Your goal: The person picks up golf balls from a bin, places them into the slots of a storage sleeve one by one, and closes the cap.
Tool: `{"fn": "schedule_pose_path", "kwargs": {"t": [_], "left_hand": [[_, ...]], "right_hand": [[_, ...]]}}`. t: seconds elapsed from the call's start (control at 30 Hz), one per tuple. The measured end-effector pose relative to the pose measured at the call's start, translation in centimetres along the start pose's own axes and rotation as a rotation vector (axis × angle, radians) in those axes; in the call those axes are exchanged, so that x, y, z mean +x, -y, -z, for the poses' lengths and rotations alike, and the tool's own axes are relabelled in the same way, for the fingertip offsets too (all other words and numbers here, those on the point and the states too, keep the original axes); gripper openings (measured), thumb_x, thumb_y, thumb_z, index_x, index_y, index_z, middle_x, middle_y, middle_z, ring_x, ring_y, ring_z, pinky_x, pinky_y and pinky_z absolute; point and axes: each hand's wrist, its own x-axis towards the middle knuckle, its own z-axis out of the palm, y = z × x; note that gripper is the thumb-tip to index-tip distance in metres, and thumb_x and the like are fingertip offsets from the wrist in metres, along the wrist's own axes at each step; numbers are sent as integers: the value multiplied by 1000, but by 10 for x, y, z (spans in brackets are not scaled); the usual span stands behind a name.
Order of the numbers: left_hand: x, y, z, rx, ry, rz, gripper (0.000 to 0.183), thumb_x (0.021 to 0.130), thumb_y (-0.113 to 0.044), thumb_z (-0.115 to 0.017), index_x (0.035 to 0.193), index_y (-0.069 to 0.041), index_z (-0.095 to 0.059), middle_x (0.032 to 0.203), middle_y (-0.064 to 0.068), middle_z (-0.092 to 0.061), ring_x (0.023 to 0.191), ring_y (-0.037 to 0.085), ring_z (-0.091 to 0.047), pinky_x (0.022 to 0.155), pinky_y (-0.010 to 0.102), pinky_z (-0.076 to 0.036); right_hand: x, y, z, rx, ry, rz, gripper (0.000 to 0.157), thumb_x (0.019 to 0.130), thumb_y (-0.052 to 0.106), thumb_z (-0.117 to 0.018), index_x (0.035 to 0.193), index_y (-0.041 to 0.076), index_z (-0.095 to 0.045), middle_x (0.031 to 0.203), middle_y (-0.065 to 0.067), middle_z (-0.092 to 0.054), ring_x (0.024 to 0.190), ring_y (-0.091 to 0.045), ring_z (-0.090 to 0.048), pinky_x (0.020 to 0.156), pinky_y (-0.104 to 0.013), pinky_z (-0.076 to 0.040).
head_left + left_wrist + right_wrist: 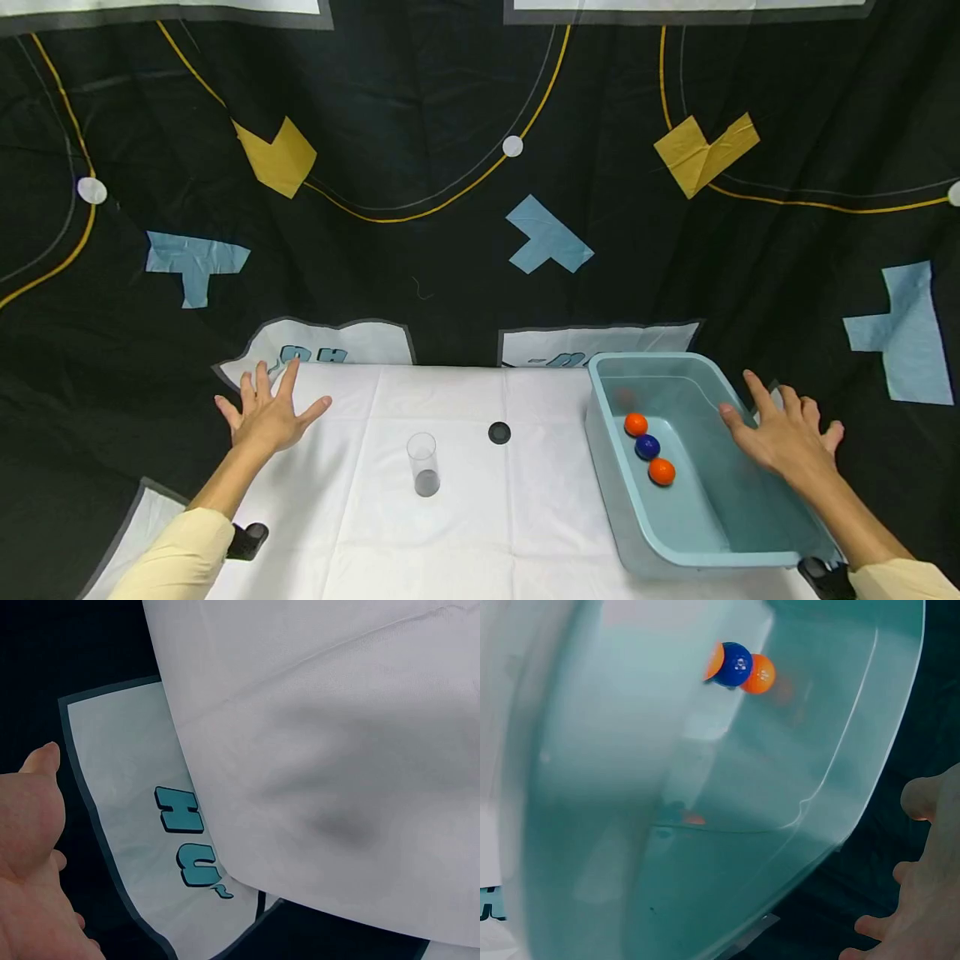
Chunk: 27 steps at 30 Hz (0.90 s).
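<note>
Over the far left part of the white table, my left hand (266,421) is held with its fingers spread, holding nothing. My right hand (793,437) hovers by the right rim of a pale blue plastic bin (712,550), fingers spread and holding nothing. Inside the bin lie two orange balls (662,472) and a dark blue ball (647,447), lined up near its left wall. A clear cylindrical cup (423,463) stands on the table between the hands. To its right lies a small black disc (499,432). In the right wrist view, the fingers (922,799) show outside the bin.
The table has a white cloth (435,550) with fold creases. Beyond its far edge hangs or lies a black printed sheet (450,283) with yellow lines and blue and yellow tape-like shapes. The bin takes up the table's right side.
</note>
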Motion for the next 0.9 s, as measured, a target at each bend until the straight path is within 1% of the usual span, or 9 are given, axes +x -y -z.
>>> {"fn": "schedule_pose_path", "kwargs": {"t": [0.17,0.4,0.57,0.77,0.9], "left_hand": [[0,-1,2,9,11,2,94,93,-56,-62,160,-7,-17,160,41,5,147,63,7,108,79,16],[-1,-2,1,1,30,12,94,93,-56,-61,160,-6,-16,161,40,8,146,63,10,107,79,19],[-1,-7,-1,10,34,4,94,93,-56,-61,160,-7,-16,161,40,6,146,63,9,108,78,18],[-1,-12,-1,17,53,0,95,93,-58,-60,161,-9,-14,161,40,8,147,62,10,108,78,19],[-3,-16,-3,20,55,-13,95,93,-59,-60,161,-9,-15,162,39,6,148,61,10,109,78,18]], "right_hand": [[0,0,0,6,-1,7,87,99,64,-35,162,9,-8,150,-47,-12,130,-70,-11,102,-88,4],[2,2,0,0,-5,8,87,99,63,-36,162,11,-6,150,-46,-12,130,-69,-11,102,-88,4],[2,3,0,-4,3,8,86,100,62,-36,162,11,-7,150,-47,-11,130,-69,-10,102,-88,4],[1,6,1,4,3,14,82,100,56,-36,162,10,-9,150,-47,-10,130,-69,-9,100,-89,6],[0,8,1,-5,4,11,83,100,58,-35,161,9,-9,150,-47,-10,131,-70,-9,99,-90,5]]}}
